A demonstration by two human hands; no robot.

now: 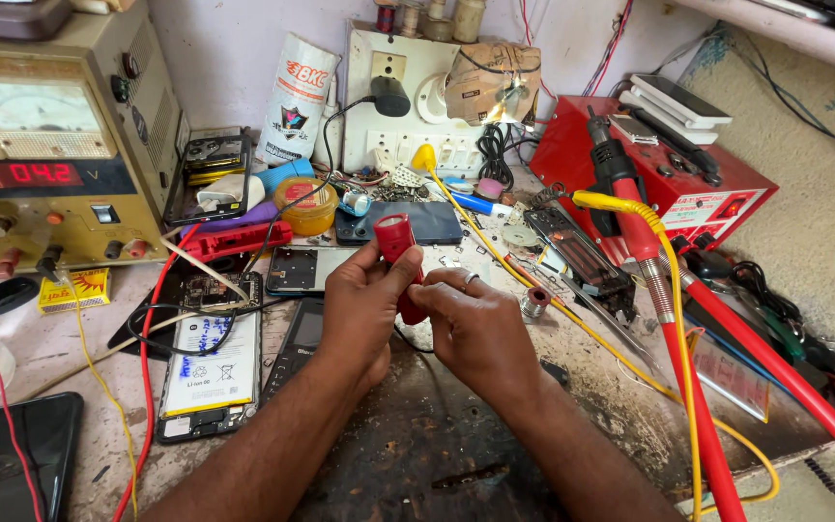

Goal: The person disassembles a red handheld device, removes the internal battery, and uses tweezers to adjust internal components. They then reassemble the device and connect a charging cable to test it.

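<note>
Small red torch [398, 253]: clamped by left hand [364, 304] fingers, right hand [475, 324] fingers apparently pinching its base; opened phone [213, 362] beside, on desk [417, 445]

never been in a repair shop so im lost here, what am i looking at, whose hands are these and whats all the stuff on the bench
This is one picture from a camera worn on a person's head, looking down at their own bare hands over a cluttered workbench. The left hand and right hand together hold a small red cylinder-shaped tool, upright between them. To the left lies an opened phone with its battery showing, and behind it a yellowish power supply box with a dial and red digits. On the right sit a red station box and a red-handled tool with a yellow cable. At the back, a wall socket board, a dark phone lying flat, loose wires and small parts.
</note>
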